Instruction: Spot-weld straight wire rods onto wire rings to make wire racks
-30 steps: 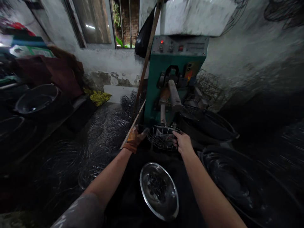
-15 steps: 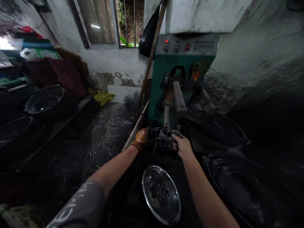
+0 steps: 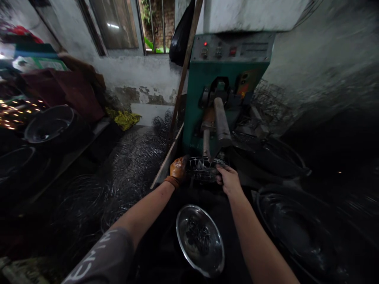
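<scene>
L hand [image 3: 178, 170] (gloved) gripping wire basket [image 3: 204, 169] left rim | R hand [image 3: 227, 179] bare, fingers curling round right rim | basket sitting under green machine [image 3: 225, 79] electrode arm [image 3: 221, 123], both hands steadying it level | steel bowl [image 3: 199, 239] lying nr, below.

A thin, dull metal wire basket [image 3: 204, 169] is being gripped; the left hand [image 3: 178, 170] is being covered by a worn, matt orange-brown leather glove, the right hand [image 3: 228, 180] is being left bare. Glossy, smooth metal is being shown by the bowl [image 3: 199, 240]. The machine [image 3: 226, 85] is being seen in matt green painted metal, the wall [image 3: 142, 77] in rough, peeling plaster.
</scene>
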`<control>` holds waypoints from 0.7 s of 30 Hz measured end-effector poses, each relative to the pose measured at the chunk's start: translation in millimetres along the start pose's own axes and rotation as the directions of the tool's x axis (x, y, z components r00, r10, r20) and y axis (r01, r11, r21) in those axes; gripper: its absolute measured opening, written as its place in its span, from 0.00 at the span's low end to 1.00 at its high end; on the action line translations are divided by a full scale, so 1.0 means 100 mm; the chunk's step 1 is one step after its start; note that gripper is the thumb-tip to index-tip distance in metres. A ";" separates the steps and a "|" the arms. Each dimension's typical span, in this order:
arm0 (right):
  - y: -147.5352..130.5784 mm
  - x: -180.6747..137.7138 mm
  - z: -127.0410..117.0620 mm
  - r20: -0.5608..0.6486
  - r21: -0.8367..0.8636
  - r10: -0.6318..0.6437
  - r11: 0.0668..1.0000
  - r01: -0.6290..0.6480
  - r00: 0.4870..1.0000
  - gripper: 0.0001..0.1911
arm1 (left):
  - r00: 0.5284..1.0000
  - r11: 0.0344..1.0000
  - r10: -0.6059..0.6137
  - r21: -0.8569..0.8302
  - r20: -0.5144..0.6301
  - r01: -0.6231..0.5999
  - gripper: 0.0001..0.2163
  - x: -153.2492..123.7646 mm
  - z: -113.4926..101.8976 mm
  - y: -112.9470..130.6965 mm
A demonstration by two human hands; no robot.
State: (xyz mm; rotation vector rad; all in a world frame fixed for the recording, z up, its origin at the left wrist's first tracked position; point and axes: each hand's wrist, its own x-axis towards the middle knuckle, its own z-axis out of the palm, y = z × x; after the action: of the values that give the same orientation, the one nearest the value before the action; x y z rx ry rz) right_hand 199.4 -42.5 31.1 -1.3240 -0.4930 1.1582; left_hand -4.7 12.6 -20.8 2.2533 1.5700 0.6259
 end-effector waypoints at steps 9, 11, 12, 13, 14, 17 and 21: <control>-0.05 -0.06 0.02 -0.012 -0.067 -0.010 0.998 0.009 1.000 0.17 | 1.000 0.997 -0.010 -0.080 -0.026 0.008 0.36 -0.04 0.02 0.03; -0.03 -0.06 -0.02 -0.026 -0.058 -0.018 0.998 0.016 1.000 0.18 | 0.998 0.996 0.020 -0.089 -0.054 -0.025 0.35 -0.05 0.00 0.05; -0.01 -0.05 -0.05 -0.033 -0.050 -0.020 0.999 0.018 0.999 0.19 | 0.996 0.995 0.048 -0.082 -0.070 -0.054 0.36 -0.06 -0.02 0.06; 0.01 -0.03 -0.08 -0.040 -0.039 -0.020 0.999 0.019 0.999 0.20 | 0.993 0.994 0.076 -0.071 -0.086 -0.082 0.36 -0.07 -0.02 0.07; 0.02 -0.02 -0.11 -0.046 -0.027 -0.019 0.999 0.018 0.999 0.20 | 0.990 0.993 0.096 -0.060 -0.098 -0.103 0.37 -0.08 -0.02 0.08; 0.06 0.02 -0.17 -0.052 -0.006 -0.020 1.000 0.020 0.998 0.22 | 0.987 0.991 0.121 -0.045 -0.106 -0.126 0.38 -0.07 0.01 0.09; 0.05 0.03 -0.15 -0.069 -0.022 -0.018 1.000 0.017 0.997 0.22 | 0.986 0.989 0.133 -0.046 -0.103 -0.138 0.40 -0.03 0.06 0.07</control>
State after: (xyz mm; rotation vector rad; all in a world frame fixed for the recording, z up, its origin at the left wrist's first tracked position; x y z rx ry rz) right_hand 211.7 -47.5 22.0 -1.3707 -0.4666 1.0919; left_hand 3.2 6.8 -22.9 2.3364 1.4342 0.8191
